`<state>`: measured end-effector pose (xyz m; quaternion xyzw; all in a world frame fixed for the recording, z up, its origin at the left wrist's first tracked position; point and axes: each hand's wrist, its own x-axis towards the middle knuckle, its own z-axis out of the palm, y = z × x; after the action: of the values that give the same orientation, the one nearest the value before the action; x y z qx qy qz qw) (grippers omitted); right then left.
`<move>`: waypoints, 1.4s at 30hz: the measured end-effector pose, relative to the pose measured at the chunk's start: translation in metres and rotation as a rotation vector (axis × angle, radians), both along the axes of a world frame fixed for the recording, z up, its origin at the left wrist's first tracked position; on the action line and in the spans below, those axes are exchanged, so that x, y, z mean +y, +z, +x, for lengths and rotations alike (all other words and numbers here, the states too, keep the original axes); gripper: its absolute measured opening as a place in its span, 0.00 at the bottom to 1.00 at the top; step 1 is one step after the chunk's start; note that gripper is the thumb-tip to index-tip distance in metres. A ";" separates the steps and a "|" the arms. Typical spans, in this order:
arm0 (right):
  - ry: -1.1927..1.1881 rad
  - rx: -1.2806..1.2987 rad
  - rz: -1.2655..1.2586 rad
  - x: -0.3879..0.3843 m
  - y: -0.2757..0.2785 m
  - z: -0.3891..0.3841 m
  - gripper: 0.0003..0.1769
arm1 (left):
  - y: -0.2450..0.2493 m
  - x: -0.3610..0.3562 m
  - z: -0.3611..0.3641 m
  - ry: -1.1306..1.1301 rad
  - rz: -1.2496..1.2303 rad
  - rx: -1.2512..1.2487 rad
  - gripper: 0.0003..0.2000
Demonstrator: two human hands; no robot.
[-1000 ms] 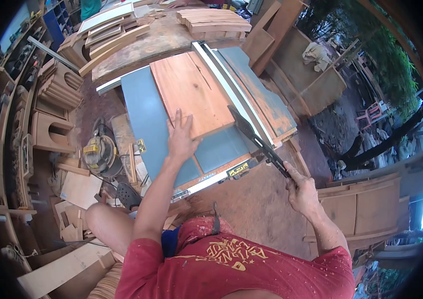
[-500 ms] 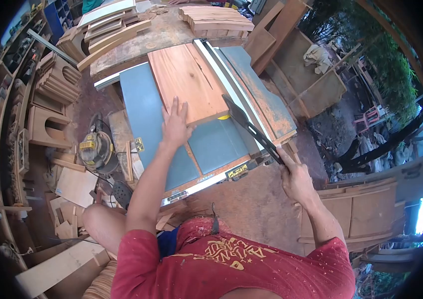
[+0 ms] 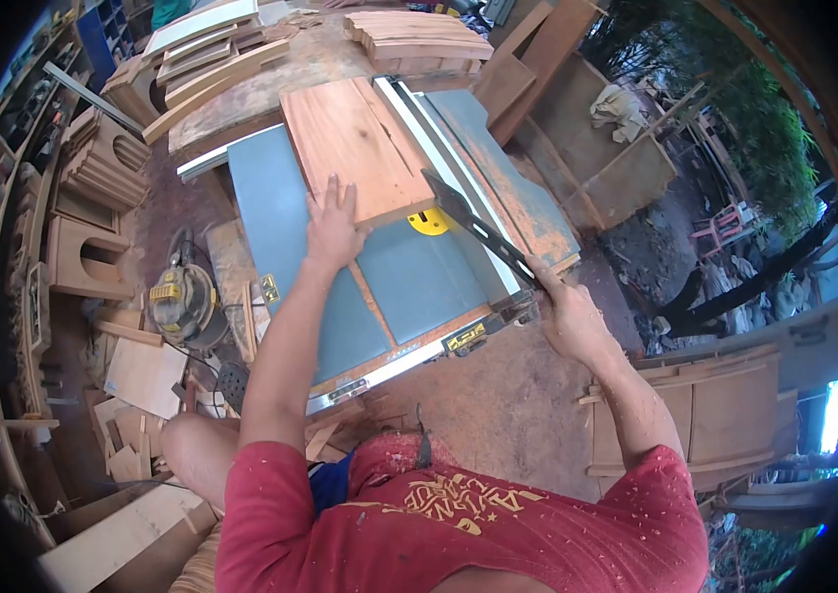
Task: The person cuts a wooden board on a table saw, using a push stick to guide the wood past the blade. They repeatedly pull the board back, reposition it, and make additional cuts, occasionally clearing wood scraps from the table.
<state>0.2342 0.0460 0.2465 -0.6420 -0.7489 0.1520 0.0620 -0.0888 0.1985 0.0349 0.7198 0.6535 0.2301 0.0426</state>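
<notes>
A reddish wooden board (image 3: 350,148) lies flat on the blue-grey top of a table saw (image 3: 419,282), along the pale rip fence (image 3: 454,178). A dark crack runs lengthwise near its right side. My left hand (image 3: 333,227) rests on the board's near left corner with its fingers spread. In my right hand (image 3: 574,314) is the handle end of a black push stick (image 3: 488,235), whose far tip meets the board's near right corner. The yellow throat plate (image 3: 429,221) shows just in front of the board. Any blade is hidden.
Stacked curved wood pieces (image 3: 419,38) and panels (image 3: 204,40) sit on the bench beyond the saw. A yellow and black shop vacuum (image 3: 182,301) stands left on the floor, near wood offcuts (image 3: 132,435). Cut wooden parts (image 3: 93,259) line the left shelf.
The board has slid farther away over the saw top, pushed by both hands and the push stick. More of the yellow throat plate is uncovered. The view has shifted slightly.
</notes>
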 end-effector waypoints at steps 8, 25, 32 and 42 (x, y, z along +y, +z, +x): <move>0.089 0.015 0.088 0.028 -0.018 0.003 0.27 | 0.010 0.020 -0.010 0.013 -0.089 -0.018 0.45; 0.162 -0.230 0.222 0.276 0.021 -0.154 0.22 | 0.004 0.040 -0.032 -0.062 -0.046 0.034 0.46; 0.056 0.388 0.505 0.096 0.020 -0.111 0.20 | 0.019 -0.150 0.023 0.049 0.004 -0.390 0.43; -0.873 1.516 -0.081 -0.165 -0.230 -0.045 0.19 | -0.004 -0.252 0.092 0.507 -0.157 -0.994 0.47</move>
<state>0.1888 -0.1186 0.0165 -0.5990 -0.1873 0.5271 0.5730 0.0032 -0.0537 0.0311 0.3400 0.7225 0.4952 0.3423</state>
